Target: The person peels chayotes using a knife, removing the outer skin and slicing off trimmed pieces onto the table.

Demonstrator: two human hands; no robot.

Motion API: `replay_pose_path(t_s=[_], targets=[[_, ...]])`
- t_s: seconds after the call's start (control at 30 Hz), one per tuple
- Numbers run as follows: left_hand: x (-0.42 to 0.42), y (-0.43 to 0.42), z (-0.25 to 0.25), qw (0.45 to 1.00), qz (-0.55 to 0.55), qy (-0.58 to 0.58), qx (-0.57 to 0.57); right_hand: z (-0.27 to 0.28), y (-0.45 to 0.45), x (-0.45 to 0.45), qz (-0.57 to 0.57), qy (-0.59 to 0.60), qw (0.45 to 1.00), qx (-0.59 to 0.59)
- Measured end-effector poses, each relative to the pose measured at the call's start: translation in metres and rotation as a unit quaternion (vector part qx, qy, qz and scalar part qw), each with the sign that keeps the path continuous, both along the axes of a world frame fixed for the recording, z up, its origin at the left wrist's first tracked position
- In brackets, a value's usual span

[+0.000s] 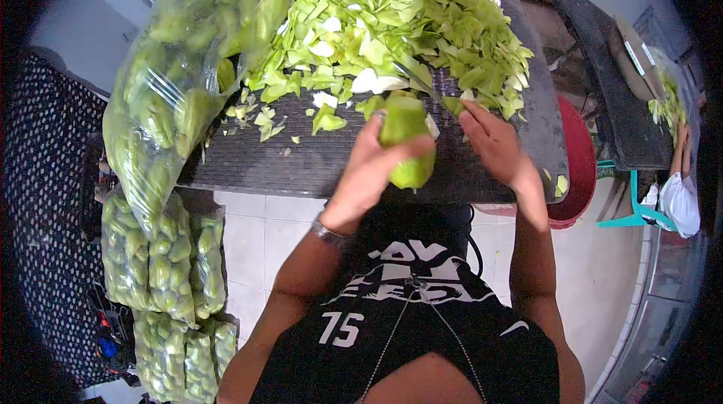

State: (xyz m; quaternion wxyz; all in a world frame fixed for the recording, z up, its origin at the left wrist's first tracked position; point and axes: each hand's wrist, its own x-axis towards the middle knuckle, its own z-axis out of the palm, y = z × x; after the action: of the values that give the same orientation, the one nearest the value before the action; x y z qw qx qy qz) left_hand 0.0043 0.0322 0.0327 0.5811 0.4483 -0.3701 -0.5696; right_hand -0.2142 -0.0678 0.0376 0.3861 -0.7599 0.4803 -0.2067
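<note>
My left hand (pixel 369 167) is wrapped around a large green fruit (pixel 410 170), partly peeled, near the front edge of the dark table (pixel 263 159). My right hand (pixel 493 140) grips a knife (pixel 419 79) just to the fruit's right. The knife's thin blade points up and left, toward a big heap of green peelings (pixel 376 27). Its handle is mostly hidden by my fingers. Motion blurs the fruit and both hands a little. Smaller scraps (pixel 271 125) lie scattered to the left of the fruit.
A clear plastic bag (pixel 169 88) full of green fruit leans over the table's left side. Several more filled bags (pixel 166 253) are stacked below it. Under the right edge stands a red tub (pixel 576 170). Another person's arm (pixel 680 149) shows at a second table (pixel 595 80) far right.
</note>
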Motion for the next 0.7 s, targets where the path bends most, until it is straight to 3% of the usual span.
replay_pose_path(t_s=[0.03, 0.1, 0.2, 0.33, 0.43, 0.53, 0.67, 0.7], targets=[[0.008, -0.002, 0.000, 0.991, -0.002, 0.128, 0.034, -0.002, 0.000, -0.002, -0.018, 0.018, 1.000, 0.007], [0.018, -0.004, 0.004, 0.961, -0.011, 0.257, 0.101, -0.001, 0.003, -0.001, -0.049, 0.039, 0.996, 0.056], [0.037, -0.008, -0.013, 0.947, -0.056, 0.287, 0.131, -0.004, 0.002, 0.004, -0.066, 0.032, 0.995, 0.061], [0.035, -0.017, -0.023, 0.945, -0.005, 0.315, 0.086, -0.011, 0.001, 0.003, -0.039, -0.034, 0.995, 0.086], [0.035, -0.023, -0.022, 0.971, 0.038, 0.219, 0.087, -0.002, 0.000, 0.005, -0.061, 0.028, 0.994, 0.081], [0.041, -0.017, -0.016, 0.969, -0.007, 0.246, 0.033, 0.001, -0.005, 0.005, -0.092, 0.071, 0.992, 0.058], [0.044, -0.008, -0.020, 0.848, -0.102, 0.511, -0.100, -0.013, -0.005, 0.003, -0.137, 0.006, 0.990, -0.001], [0.044, -0.008, -0.020, 0.854, -0.075, 0.512, -0.045, -0.015, -0.006, 0.004, -0.142, -0.008, 0.990, -0.023]])
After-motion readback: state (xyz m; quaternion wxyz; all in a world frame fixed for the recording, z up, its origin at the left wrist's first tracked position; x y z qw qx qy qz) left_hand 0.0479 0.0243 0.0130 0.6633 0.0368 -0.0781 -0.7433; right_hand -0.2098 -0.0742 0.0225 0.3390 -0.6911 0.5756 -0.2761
